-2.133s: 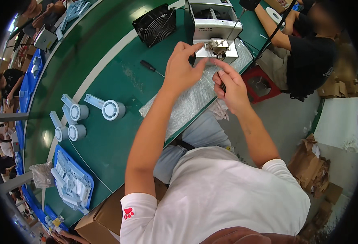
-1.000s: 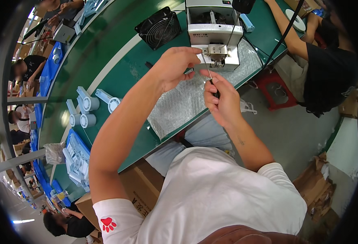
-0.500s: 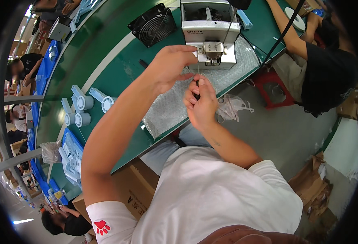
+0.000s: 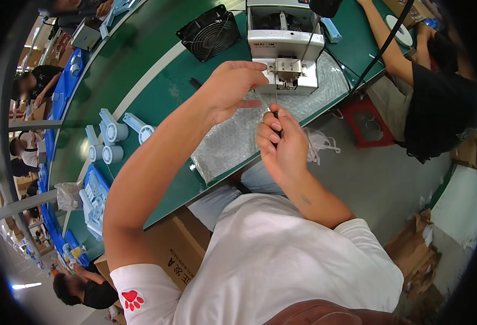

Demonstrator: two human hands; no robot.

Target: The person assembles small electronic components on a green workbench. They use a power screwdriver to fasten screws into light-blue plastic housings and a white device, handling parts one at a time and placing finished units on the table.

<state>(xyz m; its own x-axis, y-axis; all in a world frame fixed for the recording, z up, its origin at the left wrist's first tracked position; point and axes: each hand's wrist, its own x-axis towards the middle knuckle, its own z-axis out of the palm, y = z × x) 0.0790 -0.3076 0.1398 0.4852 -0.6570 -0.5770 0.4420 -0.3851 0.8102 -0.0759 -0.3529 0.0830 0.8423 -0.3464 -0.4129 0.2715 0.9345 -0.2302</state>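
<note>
One dark-handled screwdriver (image 4: 278,124) sits in the right hand (image 4: 285,142), fingers curled round its handle. Its thin shaft points up toward a metal block (image 4: 288,66) on the front of a white machine (image 4: 265,50); whether they touch I cannot tell. The left hand (image 4: 232,89) is partly open, thumb well apart from the fingers, nothing visible in its grasp, the upper fingertips at the block's left side. A narrow gap separates the hands.

The machine stands on bubble wrap (image 4: 225,150), which reaches nearly to the front edge of the green table (image 4: 181,187); the right hand overlaps that edge in view. Bare surface shows between the left forearm and a black fan (image 4: 210,35). Farther left are light-blue handled parts (image 4: 117,131). Past the edge, at right, stands a red stool (image 4: 353,120).
</note>
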